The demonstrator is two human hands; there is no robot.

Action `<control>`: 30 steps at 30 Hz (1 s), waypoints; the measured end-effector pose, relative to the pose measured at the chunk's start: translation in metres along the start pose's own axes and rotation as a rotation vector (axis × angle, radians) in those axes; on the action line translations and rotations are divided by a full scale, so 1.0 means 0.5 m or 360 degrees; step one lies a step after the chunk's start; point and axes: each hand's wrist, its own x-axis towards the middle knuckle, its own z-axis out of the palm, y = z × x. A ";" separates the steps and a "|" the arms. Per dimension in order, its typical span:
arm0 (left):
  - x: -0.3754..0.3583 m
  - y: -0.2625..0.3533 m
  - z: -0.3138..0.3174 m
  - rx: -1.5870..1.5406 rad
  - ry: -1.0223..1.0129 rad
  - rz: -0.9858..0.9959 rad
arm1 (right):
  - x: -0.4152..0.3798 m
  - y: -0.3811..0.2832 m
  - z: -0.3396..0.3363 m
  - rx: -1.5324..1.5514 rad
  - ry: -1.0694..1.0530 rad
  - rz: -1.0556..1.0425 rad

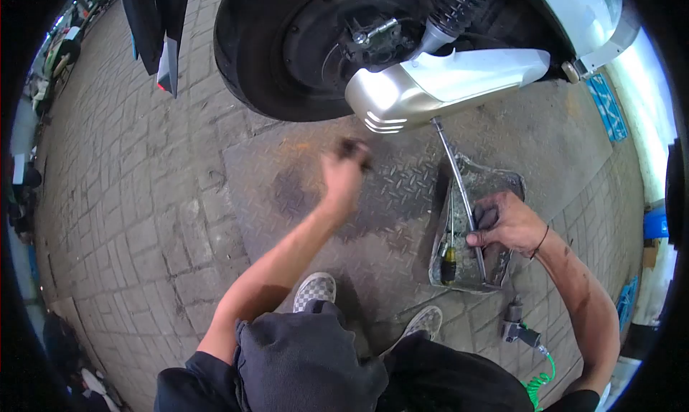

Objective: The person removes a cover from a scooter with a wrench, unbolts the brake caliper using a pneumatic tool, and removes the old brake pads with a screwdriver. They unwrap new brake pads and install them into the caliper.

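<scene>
My right hand (pixel 508 225) is closed round a long metal rod (pixel 456 169), whose upper end meets the underside of the silver cover (pixel 416 89) beside the wheel. Below that hand lies a grimy metal tray (pixel 470 283), with a screwdriver (pixel 449 263) with a yellow and black handle inside it. My left hand (pixel 346 169) is blurred by motion above the metal plate, below the tyre. Its fingers are smeared, and whether it holds anything cannot be made out.
A black wheel (pixel 287 53) and a shock absorber (pixel 456 13) stand at the top. The diamond-patterned plate (pixel 316 247) lies on brick paving (pixel 136 218). An air tool (pixel 518 329) with a coiled green hose (pixel 544 376) rests at the lower right. My two shoes are near the plate's lower edge.
</scene>
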 end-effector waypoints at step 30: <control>0.149 0.177 -0.082 0.0680 0.0379 0.1456 | 0.007 -0.011 -0.008 -0.0042 -0.0059 0.0094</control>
